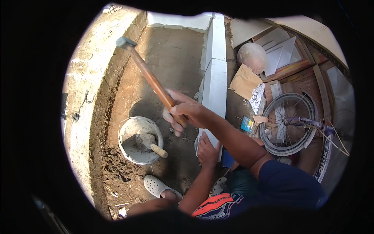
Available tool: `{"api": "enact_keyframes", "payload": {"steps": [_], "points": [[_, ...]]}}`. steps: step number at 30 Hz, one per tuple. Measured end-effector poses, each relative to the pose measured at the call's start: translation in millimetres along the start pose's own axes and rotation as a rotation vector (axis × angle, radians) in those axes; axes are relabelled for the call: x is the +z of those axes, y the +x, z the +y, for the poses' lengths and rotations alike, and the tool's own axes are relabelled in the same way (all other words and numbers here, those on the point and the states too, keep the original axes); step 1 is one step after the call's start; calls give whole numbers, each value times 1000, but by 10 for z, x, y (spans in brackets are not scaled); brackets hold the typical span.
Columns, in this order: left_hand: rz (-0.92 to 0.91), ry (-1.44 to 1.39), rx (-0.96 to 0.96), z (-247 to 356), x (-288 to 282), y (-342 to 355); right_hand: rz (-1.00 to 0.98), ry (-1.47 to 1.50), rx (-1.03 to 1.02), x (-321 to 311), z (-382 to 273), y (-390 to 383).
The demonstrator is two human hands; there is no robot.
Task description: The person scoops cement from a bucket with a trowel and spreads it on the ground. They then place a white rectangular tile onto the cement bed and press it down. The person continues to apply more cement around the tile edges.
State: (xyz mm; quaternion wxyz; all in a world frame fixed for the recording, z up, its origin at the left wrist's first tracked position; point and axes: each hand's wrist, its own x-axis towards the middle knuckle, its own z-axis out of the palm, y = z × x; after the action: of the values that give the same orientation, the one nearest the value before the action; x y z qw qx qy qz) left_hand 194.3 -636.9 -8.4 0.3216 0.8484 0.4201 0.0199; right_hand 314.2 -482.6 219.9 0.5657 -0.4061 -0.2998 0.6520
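Observation:
My right hand [189,111] is closed around the wooden handle of a hammer [152,80], raised above the ground with its grey head toward the upper left. Below it, my left hand [208,150] lies with fingers stretched out on the near end of a row of white blocks [215,87]. The blocks run away from me in a low line, with grey mortar along their left side. To the left of my hands stands a mortar-smeared bucket [125,150], and a trowel [159,151] rests in it, its wooden handle over the rim.
A rough concrete ledge [83,101] borders the dirt on the left. Right of the blocks are a round dusty ball [252,57], a brown paper piece [245,82], a small blue-yellow packet [246,124], a bicycle wheel [266,134] and leaning boards [280,58]. My foot wears a pale clog [155,185].

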Motion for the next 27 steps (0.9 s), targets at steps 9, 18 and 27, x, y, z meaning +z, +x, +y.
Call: {"api": "enact_keyframes", "payload": {"steps": [9, 18, 27], "points": [[-16, 29, -55, 217, -163, 34, 1130, 44, -220, -1389, 637, -2116], [3, 82, -51, 319, -123, 8, 1155, 427, 94, -2020, 2794, -2148], [26, 100, -11, 305, -118, 48, 1156, 545, 284, -1587, 2623, -2117]]}}
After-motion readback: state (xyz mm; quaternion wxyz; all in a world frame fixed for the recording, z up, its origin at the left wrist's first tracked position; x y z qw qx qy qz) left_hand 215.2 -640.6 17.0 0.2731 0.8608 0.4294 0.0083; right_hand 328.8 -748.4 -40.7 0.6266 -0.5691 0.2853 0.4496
